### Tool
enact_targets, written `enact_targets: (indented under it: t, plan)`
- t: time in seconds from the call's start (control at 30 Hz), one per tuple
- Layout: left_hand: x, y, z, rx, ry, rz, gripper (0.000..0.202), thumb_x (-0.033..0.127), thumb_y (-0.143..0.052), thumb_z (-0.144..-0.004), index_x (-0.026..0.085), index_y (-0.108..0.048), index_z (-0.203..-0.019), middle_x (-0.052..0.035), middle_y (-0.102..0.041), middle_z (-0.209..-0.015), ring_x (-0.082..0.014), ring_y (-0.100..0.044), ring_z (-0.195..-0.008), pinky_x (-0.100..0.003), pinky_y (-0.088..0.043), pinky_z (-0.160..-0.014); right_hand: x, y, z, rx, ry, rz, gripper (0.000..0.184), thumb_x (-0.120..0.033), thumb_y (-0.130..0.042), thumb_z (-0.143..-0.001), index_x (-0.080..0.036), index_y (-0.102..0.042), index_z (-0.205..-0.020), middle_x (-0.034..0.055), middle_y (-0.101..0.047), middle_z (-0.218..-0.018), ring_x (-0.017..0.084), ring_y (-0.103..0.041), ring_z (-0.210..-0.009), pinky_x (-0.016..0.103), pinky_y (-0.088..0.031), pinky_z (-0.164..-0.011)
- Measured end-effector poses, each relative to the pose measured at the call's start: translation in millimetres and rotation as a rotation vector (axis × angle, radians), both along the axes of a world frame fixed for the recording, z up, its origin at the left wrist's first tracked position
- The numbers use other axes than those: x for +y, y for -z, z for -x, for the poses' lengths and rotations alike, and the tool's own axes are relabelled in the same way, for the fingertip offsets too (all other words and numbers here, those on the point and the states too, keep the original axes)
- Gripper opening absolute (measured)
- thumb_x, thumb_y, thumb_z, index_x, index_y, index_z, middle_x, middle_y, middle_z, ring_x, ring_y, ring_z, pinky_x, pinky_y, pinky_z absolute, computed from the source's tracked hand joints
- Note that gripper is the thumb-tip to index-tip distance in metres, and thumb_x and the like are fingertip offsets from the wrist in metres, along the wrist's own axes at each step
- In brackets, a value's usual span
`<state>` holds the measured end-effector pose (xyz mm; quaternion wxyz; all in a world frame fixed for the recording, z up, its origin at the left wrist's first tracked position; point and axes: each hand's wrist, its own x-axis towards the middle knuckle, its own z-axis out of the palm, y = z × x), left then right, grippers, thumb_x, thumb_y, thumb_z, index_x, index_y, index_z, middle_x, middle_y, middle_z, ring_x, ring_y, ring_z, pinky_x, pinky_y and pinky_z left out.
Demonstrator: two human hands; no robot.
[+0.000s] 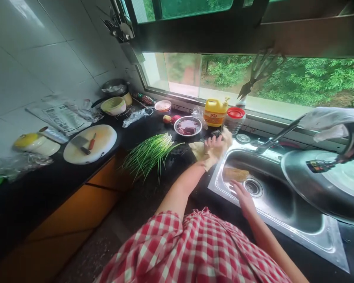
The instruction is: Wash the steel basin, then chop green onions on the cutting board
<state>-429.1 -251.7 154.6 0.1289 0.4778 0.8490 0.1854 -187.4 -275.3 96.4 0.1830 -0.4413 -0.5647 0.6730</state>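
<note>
My left hand (214, 147) is closed on a beige cloth (226, 138) at the sink's left rear corner. Part of the cloth spreads over the black counter to the left of the fingers, and it is somewhat blurred. Over the near left side of the steel sink (271, 208) hovers my right hand (244, 196), fingers stretched out with nothing in them. Just beyond its fingertips, a tan, flat piece (236, 174) lies in the basin beside the drain (253, 188); its kind is unclear.
Green onions (153, 151) lie left of my left arm. Behind stand a metal bowl (188, 126) with dark red contents, a yellow jug (214, 113) and a red-lidded jar (236, 118). A large metal pan (301, 184) covers the sink's right side. A knife (92, 142) rests on a round cutting board (104, 141).
</note>
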Motion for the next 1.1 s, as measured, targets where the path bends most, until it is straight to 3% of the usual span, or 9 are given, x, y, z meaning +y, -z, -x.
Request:
enact_targets:
  t: [0.07, 0.13, 0.23, 0.33, 0.47, 0.63, 0.83, 0.97, 1.1]
  plan:
    - [3.3, 13.6, 5.3, -0.032, -0.004, 0.064, 0.055, 0.036, -0.051, -0.089, 0.016, -0.047, -0.140, -0.0202, -0.046, -0.142, -0.0360, -0.046, -0.127, -0.051, -0.035, -0.106, -4.3, 13.1, -12.6, -0.098, 0.086, 0.032, 0.067, -0.063, -0.065, -0.067, -0.019, -0.062, -0.117, 0.0122, -0.062, -0.127, 0.029, -0.059, -0.115, 0.042, -0.049, -0.095]
    - [-12.9, 23.5, 19.4, -0.059, 0.039, 0.101, 0.044, 0.034, -0.051, -0.088, 0.019, -0.059, -0.129, -0.0172, -0.056, -0.132, -0.0324, -0.053, -0.120, -0.046, -0.041, -0.102, -15.0, 25.3, -28.2, -0.179, 0.143, 0.044, 0.066, -0.061, -0.066, -0.066, -0.017, -0.063, -0.114, 0.0130, -0.064, -0.123, 0.029, -0.062, -0.110, 0.039, -0.052, -0.090]
    - [-62.2, 23.5, 59.1, -0.047, 0.033, 0.065, 0.035, 0.030, -0.048, -0.089, 0.024, -0.066, -0.119, -0.0102, -0.064, -0.122, -0.0260, -0.056, -0.118, -0.039, -0.044, -0.101, -37.4, 38.8, -47.6, -0.245, 0.184, 0.055, 0.062, -0.061, -0.066, -0.063, -0.016, -0.065, -0.106, 0.0134, -0.069, -0.111, 0.029, -0.067, -0.098, 0.038, -0.056, -0.080]
    - [-117.9, 9.5, 104.5, -0.018, -0.056, -0.017, 0.034, 0.027, -0.049, -0.089, 0.021, -0.067, -0.116, -0.0080, -0.065, -0.122, -0.0226, -0.056, -0.117, -0.035, -0.043, -0.104, -56.2, 41.3, -48.7, -0.254, 0.148, 0.091, 0.057, -0.058, -0.067, -0.061, -0.017, -0.066, -0.100, 0.0121, -0.072, -0.099, 0.028, -0.069, -0.089, 0.038, -0.057, -0.074]
    - [-175.2, -8.1, 145.7, -0.034, -0.203, -0.101, 0.032, 0.023, -0.050, -0.089, 0.016, -0.068, -0.114, -0.0094, -0.067, -0.121, -0.0215, -0.058, -0.115, -0.034, -0.042, -0.106, -65.9, 25.6, -10.1, -0.237, -0.041, 0.068, 0.054, -0.057, -0.067, -0.063, -0.018, -0.067, -0.101, 0.0106, -0.073, -0.099, 0.027, -0.069, -0.089, 0.038, -0.056, -0.080]
    - [-228.2, -21.2, 164.3, -0.066, -0.400, -0.205, 0.030, 0.021, -0.050, -0.089, 0.015, -0.070, -0.112, -0.0105, -0.068, -0.119, -0.0215, -0.060, -0.113, -0.034, -0.044, -0.105, -71.0, 3.4, 65.5, -0.236, -0.390, -0.150, 0.057, -0.060, -0.059, -0.065, -0.018, -0.069, -0.101, 0.0116, -0.072, -0.104, 0.030, -0.066, -0.101, 0.041, -0.052, -0.091]
    - [-326.3, -44.8, 195.1, -0.003, -0.667, -0.186, 0.033, 0.023, -0.047, -0.091, 0.015, -0.069, -0.114, -0.0086, -0.067, -0.121, -0.0197, -0.060, -0.114, -0.030, -0.042, -0.105, -72.8, 6.6, 119.9, -0.236, -0.554, -0.269, 0.060, -0.064, -0.053, -0.066, -0.018, -0.067, -0.103, 0.0109, -0.072, -0.107, 0.030, -0.065, -0.103, 0.043, -0.048, -0.093]
    - [-418.0, -55.3, 251.8, 0.050, -0.908, -0.014, 0.037, 0.025, -0.040, -0.093, 0.019, -0.067, -0.117, -0.0071, -0.065, -0.125, -0.0197, -0.058, -0.118, -0.029, -0.040, -0.104, -71.6, 11.2, 146.5, -0.248, -0.546, -0.275, 0.060, -0.065, -0.055, -0.064, -0.020, -0.067, -0.101, 0.0107, -0.073, -0.103, 0.031, -0.066, -0.100, 0.043, -0.048, -0.092]
    - [-496.6, -55.4, 342.0, 0.055, -1.092, 0.238, 0.041, 0.031, -0.041, -0.092, 0.019, -0.061, -0.126, -0.0129, -0.059, -0.133, -0.0257, -0.055, -0.122, -0.035, -0.042, -0.101, -77.2, 15.1, 179.6, -0.298, -0.459, -0.359, 0.060, -0.067, -0.054, -0.065, -0.022, -0.068, -0.104, 0.0097, -0.073, -0.105, 0.032, -0.066, -0.102, 0.044, -0.049, -0.090]
